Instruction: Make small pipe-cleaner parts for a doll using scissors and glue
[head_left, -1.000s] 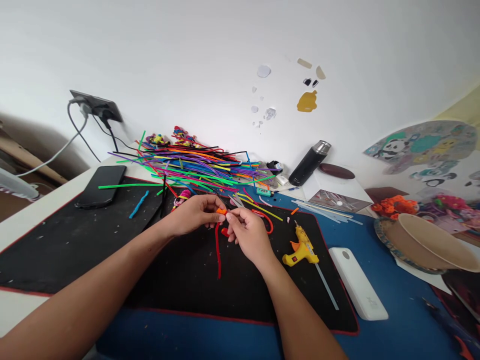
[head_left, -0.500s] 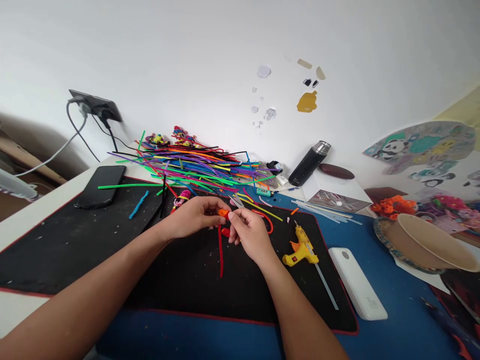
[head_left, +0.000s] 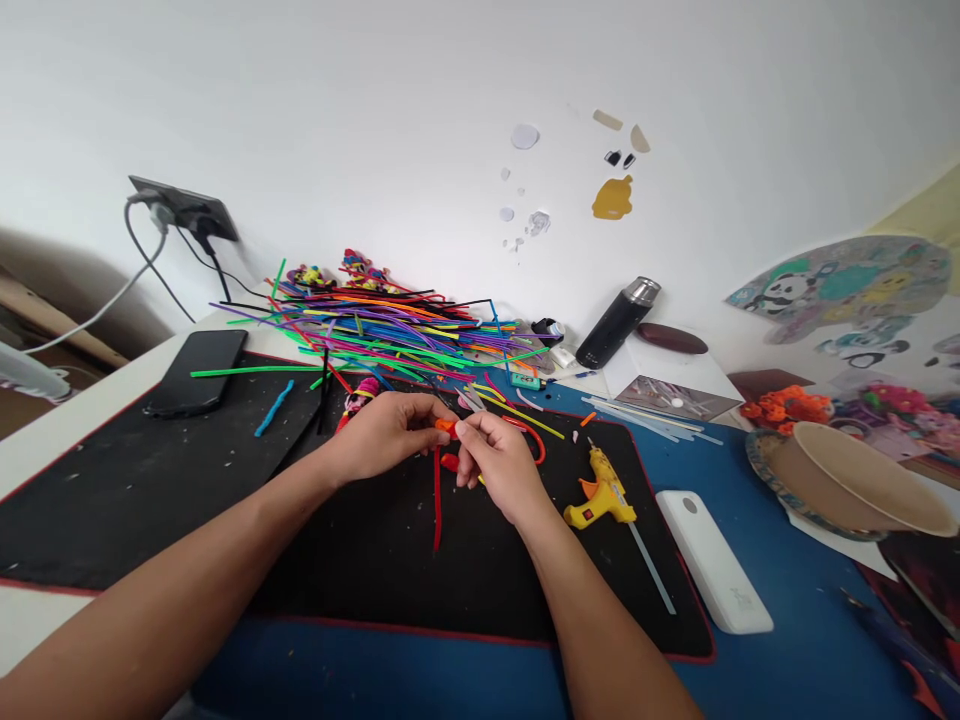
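Observation:
Between my two hands is a small orange-red piece of twisted pipe cleaner [head_left: 446, 428], partly hidden by the fingers. My left hand [head_left: 390, 436] pinches it from the left with thumb and forefinger. From the right, my right hand [head_left: 496, 458] is closed on its other end, fingers curled. A red pipe cleaner [head_left: 437, 512] runs straight down the black mat just below; whether it joins the held piece I cannot tell. Another small red piece [head_left: 450, 462] shows beside the right fingertips. Scissors with red handles [head_left: 541, 446] lie partly behind the right hand.
A yellow glue gun [head_left: 606, 492] lies right of my right hand, near a white power bank [head_left: 712, 562]. Behind are a heap of coloured pipe cleaners [head_left: 390, 330], a small pipe-cleaner figure [head_left: 363, 394] and a black flask [head_left: 616, 326]. A phone [head_left: 199, 372] lies left.
The view has shifted slightly. Both hands stay together on the orange-red piece, with only a tiny shift of the fingers. A bit of yellow now shows under the right hand.

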